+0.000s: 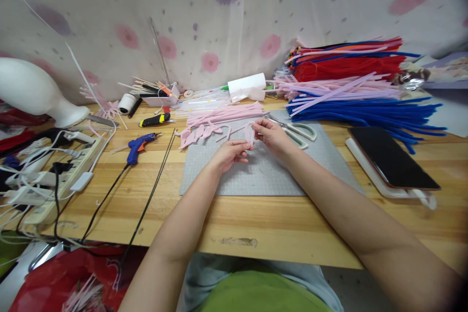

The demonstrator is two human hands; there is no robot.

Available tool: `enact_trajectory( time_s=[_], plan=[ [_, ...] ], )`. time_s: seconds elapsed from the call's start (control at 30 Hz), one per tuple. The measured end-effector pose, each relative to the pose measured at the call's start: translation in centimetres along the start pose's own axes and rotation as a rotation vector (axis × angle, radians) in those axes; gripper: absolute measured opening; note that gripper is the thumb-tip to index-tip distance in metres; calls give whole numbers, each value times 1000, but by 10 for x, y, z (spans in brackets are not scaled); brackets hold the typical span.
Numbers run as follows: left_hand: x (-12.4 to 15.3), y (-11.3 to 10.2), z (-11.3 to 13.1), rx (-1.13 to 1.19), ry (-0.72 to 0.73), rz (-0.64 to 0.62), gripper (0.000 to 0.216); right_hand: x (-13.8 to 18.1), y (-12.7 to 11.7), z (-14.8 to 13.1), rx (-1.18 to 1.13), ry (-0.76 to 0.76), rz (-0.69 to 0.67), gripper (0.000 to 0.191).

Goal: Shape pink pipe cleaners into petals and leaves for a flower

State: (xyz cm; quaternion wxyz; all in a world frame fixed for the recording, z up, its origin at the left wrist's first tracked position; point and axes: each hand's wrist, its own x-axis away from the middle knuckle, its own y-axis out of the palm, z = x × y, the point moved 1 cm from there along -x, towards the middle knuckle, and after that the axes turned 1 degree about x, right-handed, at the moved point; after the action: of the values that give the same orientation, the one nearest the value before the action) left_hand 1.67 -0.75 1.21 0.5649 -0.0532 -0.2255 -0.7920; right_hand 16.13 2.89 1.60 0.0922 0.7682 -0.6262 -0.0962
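My left hand [230, 152] and my right hand [271, 135] meet over a grey cutting mat [256, 175] and both pinch one pale pink pipe cleaner [249, 132], bent into a narrow loop between the fingertips. Just beyond the hands, several bent pink pipe-cleaner pieces [199, 134] lie at the mat's far left corner. A loose bundle of straight pink pipe cleaners [226, 113] lies behind them. White-handled scissors [298, 131] rest on the mat right beside my right hand.
Stacks of red, pink and blue pipe cleaners [351, 87] fill the back right. A dark phone [393, 158] lies at the right. To the left are a blue glue gun [141, 145], a utility knife [155, 120], a power strip [54, 175] and a white mannequin head [32, 90].
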Motion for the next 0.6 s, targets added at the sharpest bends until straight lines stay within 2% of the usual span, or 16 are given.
enact_trajectory(
  time_s=[0.6],
  plan=[
    [-7, 2, -7, -63, 10, 30, 22, -3, 0, 6, 28, -29, 9, 33]
  ],
)
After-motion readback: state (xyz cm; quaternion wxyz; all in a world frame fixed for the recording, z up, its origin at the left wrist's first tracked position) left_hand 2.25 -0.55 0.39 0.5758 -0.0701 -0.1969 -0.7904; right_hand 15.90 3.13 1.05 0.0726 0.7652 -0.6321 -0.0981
